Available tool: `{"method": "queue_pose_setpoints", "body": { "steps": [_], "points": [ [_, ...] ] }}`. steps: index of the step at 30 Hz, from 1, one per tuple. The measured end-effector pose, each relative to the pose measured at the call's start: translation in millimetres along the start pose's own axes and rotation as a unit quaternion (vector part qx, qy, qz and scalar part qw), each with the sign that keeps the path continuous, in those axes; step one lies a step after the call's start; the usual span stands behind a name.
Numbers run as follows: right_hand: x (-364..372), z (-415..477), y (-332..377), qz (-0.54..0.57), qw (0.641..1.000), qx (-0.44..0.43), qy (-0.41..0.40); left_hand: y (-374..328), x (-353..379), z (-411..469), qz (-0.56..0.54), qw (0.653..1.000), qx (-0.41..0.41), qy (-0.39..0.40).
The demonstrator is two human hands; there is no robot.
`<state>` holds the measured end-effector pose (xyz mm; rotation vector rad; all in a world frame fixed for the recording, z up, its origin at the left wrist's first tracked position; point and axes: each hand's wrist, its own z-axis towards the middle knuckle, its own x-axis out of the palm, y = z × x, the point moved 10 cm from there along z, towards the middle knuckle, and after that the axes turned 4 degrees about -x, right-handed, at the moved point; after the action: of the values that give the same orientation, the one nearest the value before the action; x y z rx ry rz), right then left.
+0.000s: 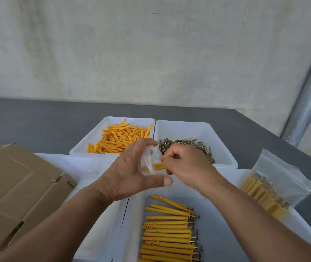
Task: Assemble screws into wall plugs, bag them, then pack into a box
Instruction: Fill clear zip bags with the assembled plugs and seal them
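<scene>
**Bagging in hand**

The left hand [126, 176] grips a small clear bag [148, 157] above the counter [37, 120], fingers curled over its top, thumb stretched below. The right hand [186, 167] pinches a few yellow plugs [159, 166], partly inside the bag's mouth. This looks like the bagging step. The next move probably calls for pushing them fully in, then sealing; the cardboard box [18, 186] waits at left.
</scene>
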<state>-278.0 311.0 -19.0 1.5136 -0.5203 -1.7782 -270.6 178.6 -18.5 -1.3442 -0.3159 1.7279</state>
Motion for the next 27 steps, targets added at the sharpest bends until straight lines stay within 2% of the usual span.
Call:
{"method": "queue_pose_setpoints", "body": {
  "steps": [3, 6, 14, 20, 23, 27],
  "points": [
    [-1, 1, -1, 0.033, 0.999, 0.001, -0.005, 5, -6, 1, -0.057, 0.998, -0.017, -0.033],
    [13, -1, 6, 0.103, 0.993, -0.012, 0.050, 5, -12, 2, -0.077, 0.995, -0.011, -0.067],
    [25, -7, 20, -0.027, 0.995, -0.064, 0.070, 0, -9, 2, -0.057, 0.994, 0.006, -0.092],
    [15, -5, 17, -0.040, 0.998, -0.032, 0.026, -1, -22, 1, -0.056, 0.990, 0.000, -0.131],
    [12, -4, 11, -0.040, 0.999, -0.013, 0.024, -13, -26, 0, -0.063, 0.989, 0.044, -0.124],
    [11, -3, 7, -0.037, 0.999, -0.003, 0.025, -31, -32, -6, 0.025, 0.984, 0.108, -0.141]
  ]
}}
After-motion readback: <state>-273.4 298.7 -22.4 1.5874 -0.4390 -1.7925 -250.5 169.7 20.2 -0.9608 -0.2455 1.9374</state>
